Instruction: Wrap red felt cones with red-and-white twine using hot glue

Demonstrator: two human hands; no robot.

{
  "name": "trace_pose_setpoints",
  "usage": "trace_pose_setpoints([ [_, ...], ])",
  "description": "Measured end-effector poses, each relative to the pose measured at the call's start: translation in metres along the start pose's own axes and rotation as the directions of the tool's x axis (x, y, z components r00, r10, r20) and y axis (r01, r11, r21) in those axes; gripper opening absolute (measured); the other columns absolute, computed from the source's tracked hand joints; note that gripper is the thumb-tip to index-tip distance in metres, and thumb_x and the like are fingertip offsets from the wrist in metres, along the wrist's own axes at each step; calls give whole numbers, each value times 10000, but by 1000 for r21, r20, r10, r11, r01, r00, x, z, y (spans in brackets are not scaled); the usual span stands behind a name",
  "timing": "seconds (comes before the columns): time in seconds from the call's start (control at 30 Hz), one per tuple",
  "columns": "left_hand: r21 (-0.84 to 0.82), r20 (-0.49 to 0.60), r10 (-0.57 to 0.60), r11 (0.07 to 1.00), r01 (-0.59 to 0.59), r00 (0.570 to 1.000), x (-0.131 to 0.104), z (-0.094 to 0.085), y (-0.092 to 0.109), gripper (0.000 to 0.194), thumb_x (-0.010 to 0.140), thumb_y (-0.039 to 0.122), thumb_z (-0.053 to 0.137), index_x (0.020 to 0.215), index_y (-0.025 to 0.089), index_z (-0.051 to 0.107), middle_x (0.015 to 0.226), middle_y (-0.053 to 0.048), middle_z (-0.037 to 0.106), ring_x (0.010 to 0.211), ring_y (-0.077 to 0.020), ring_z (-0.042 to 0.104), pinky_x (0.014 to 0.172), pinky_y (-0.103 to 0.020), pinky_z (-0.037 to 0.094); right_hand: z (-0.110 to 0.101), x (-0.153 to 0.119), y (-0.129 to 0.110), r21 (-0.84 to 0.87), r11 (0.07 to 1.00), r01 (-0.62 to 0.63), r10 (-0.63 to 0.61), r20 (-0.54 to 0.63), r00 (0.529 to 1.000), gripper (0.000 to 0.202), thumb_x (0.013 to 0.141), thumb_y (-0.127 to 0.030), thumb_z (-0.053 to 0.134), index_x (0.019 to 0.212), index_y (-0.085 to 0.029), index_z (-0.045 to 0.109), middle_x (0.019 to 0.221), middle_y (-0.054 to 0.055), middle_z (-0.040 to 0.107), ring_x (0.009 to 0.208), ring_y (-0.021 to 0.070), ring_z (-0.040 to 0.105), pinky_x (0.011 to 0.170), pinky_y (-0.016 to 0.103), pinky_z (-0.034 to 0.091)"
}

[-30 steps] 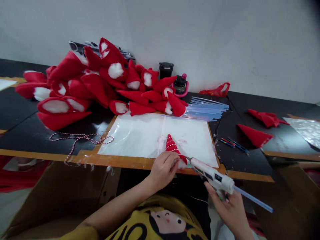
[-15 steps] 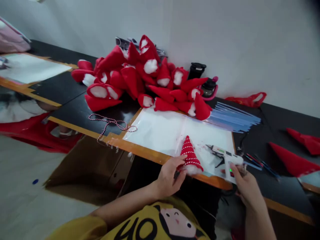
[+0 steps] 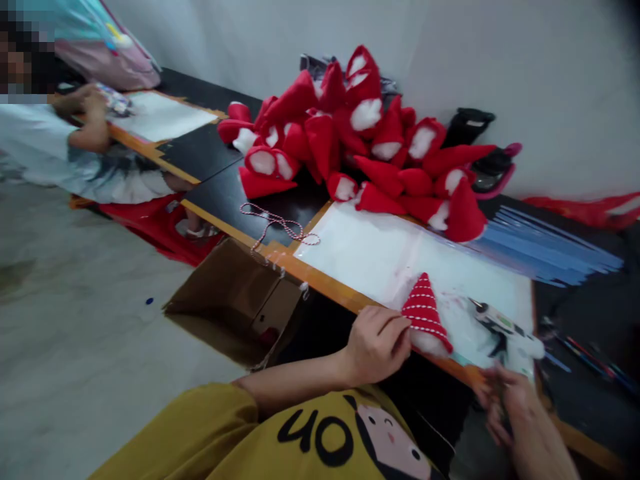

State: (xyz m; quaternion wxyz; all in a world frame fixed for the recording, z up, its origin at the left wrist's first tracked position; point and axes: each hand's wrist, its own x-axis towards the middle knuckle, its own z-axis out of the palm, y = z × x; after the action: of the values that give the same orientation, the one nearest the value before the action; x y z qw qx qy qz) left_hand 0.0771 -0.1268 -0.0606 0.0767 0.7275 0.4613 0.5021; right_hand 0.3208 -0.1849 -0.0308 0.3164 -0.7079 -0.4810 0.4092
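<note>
A small red cone hat (image 3: 425,308), stuffed with white filling and wound with twisted red-and-white cord, rests near the table's front edge, its tip pointing away from me. My left hand (image 3: 380,343) is closed at its left lower side, the curled fingertips on the hat's edge. To the right, a white hot glue gun (image 3: 515,337) lies on the mat, its nozzle pointing left. My right hand (image 3: 520,407) is just below the gun's handle and apart from it, blurred, with its fingers drawn together. Whatever is between them is unclear.
Stuffed red cones (image 3: 320,143) are heaped along the back. Blue glue sticks (image 3: 555,250) lie right, loose cord (image 3: 273,223) left. A cardboard box (image 3: 225,300) stands below the table edge. At far left another person's arm (image 3: 93,123) rests at the neighbouring white mat.
My right hand has let go of the glue gun and dropped toward me. My left fingers have curled in at the hat's side. The view has swung left, bringing another person into sight.
</note>
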Motion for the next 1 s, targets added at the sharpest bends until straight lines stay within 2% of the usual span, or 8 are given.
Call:
trace_pose_setpoints([
  [0.07, 12, 29, 6, 1000, -7, 1000, 2, -4, 2, 187, 831, 134, 582, 1009, 149, 636, 885, -92, 702, 802, -201, 639, 719, -359, 521, 14, -7, -12, 120, 988, -102, 83, 152, 985, 460, 851, -622, 525, 1109, -253, 619, 779, 36, 620, 550, 152, 543, 455, 236, 444],
  [0.13, 19, 41, 21, 1000, -22, 999, 4, -6, 3, 181, 840, 123, 573, 1007, 157, 636, 849, -82, 703, 780, -194, 636, 714, -353, 510, 26, -11, -23, 206, 967, -147, 106, 198, 974, 473, 839, -592, 587, 1151, -238, 615, 879, 55, 624, 693, 156, 587, 536, 218, 467],
  [0.17, 20, 40, 34, 999, -34, 999, 6, -7, 4, 176, 842, 121, 575, 1003, 162, 635, 837, -77, 703, 771, -192, 633, 712, -351, 505, 30, -12, -28, 248, 957, -154, 90, 249, 964, 464, 841, -577, 603, 1144, -225, 619, 858, 46, 602, 680, 139, 565, 527, 203, 443],
  [0.27, 7, 37, 91, 996, -92, 995, 9, -10, 8, 192, 832, 105, 598, 1011, 169, 628, 833, -69, 701, 770, -191, 627, 717, -348, 492, 39, -10, -39, 326, 926, -190, 43, 407, 912, 426, 869, -571, 576, 1047, -189, 638, 676, -39, 441, 468, 40, 339, 415, 152, 250],
  [0.33, -2, 57, 134, 991, -134, 989, 9, -12, 12, 222, 822, 88, 609, 1029, 166, 624, 831, -65, 699, 764, -191, 625, 711, -346, 484, 42, -5, -43, 352, 909, -224, 39, 463, 886, 445, 877, -591, 551, 967, -163, 637, 628, -69, 364, 427, 13, 214, 395, 148, 150],
  [0.47, 6, 117, 191, 981, -193, 975, 10, -16, 18, 211, 808, 80, 626, 1003, 158, 625, 826, -63, 702, 752, -194, 626, 704, -348, 468, 43, 5, -46, 379, 892, -247, 30, 496, 868, 490, 858, -625, 549, 865, -140, 622, 580, -75, 375, 407, 9, 176, 378, 150, 92],
  [0.7, 30, 209, 230, 970, -242, 950, 12, -18, 19, 143, 822, 92, 616, 945, 166, 628, 830, -52, 706, 748, -180, 615, 716, -348, 448, 47, 13, -51, 413, 873, -259, -1, 532, 846, 486, 836, -625, 572, 832, -141, 616, 553, -75, 402, 400, 16, 199, 361, 145, 102],
  [1.0, -44, 244, 259, 966, -256, 935, 7, -14, 16, 199, 821, 65, 595, 981, 182, 618, 905, -66, 723, 813, -194, 637, 731, -345, 481, 58, 13, -49, 466, 869, -169, -64, 443, 894, 469, 846, -604, 573, 690, -162, 547, 448, -92, 372, 345, 21, 204, 324, 156, 133],
])
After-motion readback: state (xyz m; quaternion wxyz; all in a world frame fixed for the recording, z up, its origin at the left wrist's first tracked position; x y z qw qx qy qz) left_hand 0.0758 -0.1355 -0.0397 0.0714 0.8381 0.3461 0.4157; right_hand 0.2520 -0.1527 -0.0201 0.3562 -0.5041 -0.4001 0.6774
